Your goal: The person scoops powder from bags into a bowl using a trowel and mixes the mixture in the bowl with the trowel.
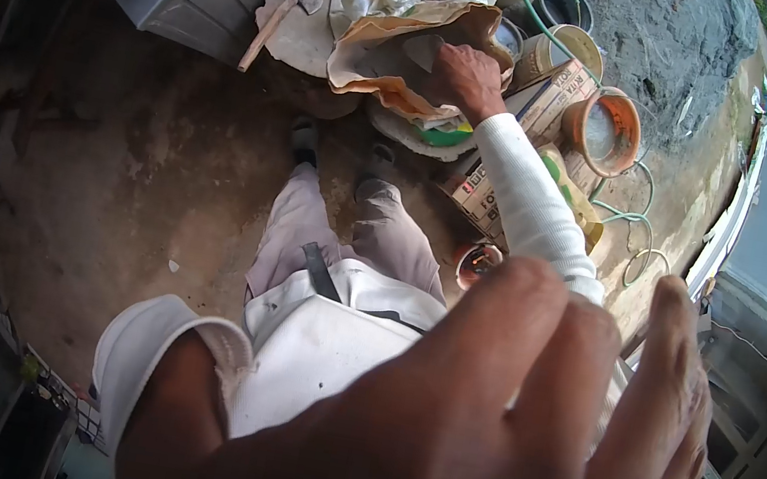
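Item: right hand (471,79), curled, seemingly round a pale scoop (422,51) in the open sack (346,61)'s mouth; I judge a snagged edge could tip it, spilling powder. Item: left hand (485,419), fingers parted, obstructing my view. Ground (137,198): stained, below sack. Yard: grey cabinet (214,8), left of sack.

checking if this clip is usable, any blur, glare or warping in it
head view: wide-lens bending, black rounded borders; left hand looms large and a bit soft, blocking part of the scene; right sleeve bright in daylight, ground at left dimmer; inside of the sack shaded, detail hard to read
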The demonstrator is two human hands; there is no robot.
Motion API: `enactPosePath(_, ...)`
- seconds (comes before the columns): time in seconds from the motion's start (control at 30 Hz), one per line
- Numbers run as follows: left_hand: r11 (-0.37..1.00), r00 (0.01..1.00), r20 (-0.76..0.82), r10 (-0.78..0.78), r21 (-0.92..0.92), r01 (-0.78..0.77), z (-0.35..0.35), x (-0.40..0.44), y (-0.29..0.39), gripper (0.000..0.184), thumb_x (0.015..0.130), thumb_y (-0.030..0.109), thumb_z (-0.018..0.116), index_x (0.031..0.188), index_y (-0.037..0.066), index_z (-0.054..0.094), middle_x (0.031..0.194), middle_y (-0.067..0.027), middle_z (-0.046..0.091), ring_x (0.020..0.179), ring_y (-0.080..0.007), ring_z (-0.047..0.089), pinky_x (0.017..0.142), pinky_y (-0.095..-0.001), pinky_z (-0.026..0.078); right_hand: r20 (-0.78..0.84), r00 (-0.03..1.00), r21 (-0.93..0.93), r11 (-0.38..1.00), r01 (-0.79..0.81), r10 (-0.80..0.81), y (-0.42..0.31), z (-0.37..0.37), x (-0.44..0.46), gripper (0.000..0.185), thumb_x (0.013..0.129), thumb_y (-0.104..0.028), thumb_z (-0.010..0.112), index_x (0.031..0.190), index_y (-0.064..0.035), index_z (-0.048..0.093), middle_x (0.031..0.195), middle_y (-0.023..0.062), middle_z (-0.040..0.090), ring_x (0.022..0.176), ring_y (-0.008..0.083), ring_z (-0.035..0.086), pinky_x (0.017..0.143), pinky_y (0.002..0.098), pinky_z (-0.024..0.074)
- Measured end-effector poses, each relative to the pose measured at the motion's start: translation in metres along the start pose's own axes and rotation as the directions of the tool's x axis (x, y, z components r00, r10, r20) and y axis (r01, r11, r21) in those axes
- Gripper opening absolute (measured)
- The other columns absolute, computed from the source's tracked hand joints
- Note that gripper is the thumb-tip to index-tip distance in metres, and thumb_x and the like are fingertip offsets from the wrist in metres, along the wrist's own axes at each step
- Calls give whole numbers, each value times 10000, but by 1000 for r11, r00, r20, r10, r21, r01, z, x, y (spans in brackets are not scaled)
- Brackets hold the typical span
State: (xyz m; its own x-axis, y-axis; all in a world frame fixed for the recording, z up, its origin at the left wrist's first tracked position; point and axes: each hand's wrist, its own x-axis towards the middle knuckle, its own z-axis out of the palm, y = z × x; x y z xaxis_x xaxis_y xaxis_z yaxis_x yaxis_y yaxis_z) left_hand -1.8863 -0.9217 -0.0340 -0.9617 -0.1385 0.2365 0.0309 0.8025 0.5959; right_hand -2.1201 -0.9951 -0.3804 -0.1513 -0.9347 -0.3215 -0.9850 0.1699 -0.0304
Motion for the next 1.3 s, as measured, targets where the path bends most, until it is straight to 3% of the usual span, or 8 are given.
enactPosePath(0.23, 923, 996, -1, -87, -376, 80, 24, 9, -92, 158, 941, 99, 670, 1021, -32, 709, 908, -154, 706, 783, -251, 696, 782, -465, 548, 93, 983, 51, 985, -165, 160, -4, 44, 42, 260, 957, -238, 611, 1008, -84, 815, 1080, 194, 801, 994, 385, 791, 835, 493, 639)
enactPosePath(0.33, 735, 767, -157, -622, -454, 503, 71, -21, -221, 323, 923, 149, 742, 1212, 13, 697, 1120, -193, 709, 1079, -362, 703, 959, -466, 546, 297, 915, 253, 901, -353, 275, 3, 79, 74, 323, 928, -231, 630, 1138, -76, 820, 1210, 218, 778, 1119, 410, 761, 984, 475, 610)
enactPosePath(0.4, 692, 586, -377, -717, -292, 660, 110, -33, -297, 520, 867, 258, 836, 1264, 4, 617, 1220, -201, 641, 1175, -389, 640, 1009, -475, 510, 435, 797, 239, 799, -551, 419, -17, 68, 78, 401, 898, -291, 679, 1214, -79, 806, 1300, 194, 759, 1238, 368, 721, 1055, 451, 577)
enactPosePath(0.53, 543, 520, -183, -835, -112, 832, 136, -40, -370, 726, 803, 400, 887, 1334, 31, 557, 1327, -198, 572, 1247, -412, 582, 1041, -543, 471, 526, 698, 307, 656, -689, 487, -15, 111, 87, 424, 887, -311, 701, 1224, -74, 798, 1318, 189, 752, 1242, 350, 721, 1066, 439, 571)
enactPosePath(0.7, 600, 571, -262, -778, -43, 799, 160, -52, -415, 192, 911, 250, 758, 845, 83, 690, 929, -79, 696, 989, -335, 654, 869, -512, 417, 560, 640, 412, 493, -766, 527, -21, 149, 95, 479, 872, -327, 691, 1224, -14, 779, 1329, 227, 736, 1274, 384, 694, 1086, 447, 552)
enactPosePath(0.9, 689, 619, -320, -717, -197, 697, 165, -64, -427, 185, 916, 197, 741, 826, 56, 662, 895, -94, 660, 955, -327, 630, 908, -481, 392, 481, 641, 641, 258, -723, 598, -37, 199, 81, 585, 904, -376, 632, 1145, 151, 709, 1262, 410, 677, 1286, 518, 637, 1074, 484, 524)
enactPosePath(1.1, 728, 673, -285, -683, -185, 660, 168, -55, -411, 247, 904, 211, 744, 806, 8, 643, 900, -112, 660, 968, -332, 632, 925, -461, 416, 530, 616, 773, -33, -634, 582, -32, 212, 104, 486, 901, -358, 637, 982, 120, 669, 970, 288, 749, 808, 387, 770, 728, 475, 601)
enactPosePath(1.3, 741, 683, -298, -667, -169, 649, 166, -62, -409, 240, 892, 183, 760, 797, 7, 628, 884, -106, 650, 953, -324, 623, 928, -456, 415, 655, 551, 711, -176, -681, 516, -28, 243, 107, 457, 953, -422, 666, 807, 9, 620, 710, 128, 654, 575, 231, 635, 526, 382, 506)
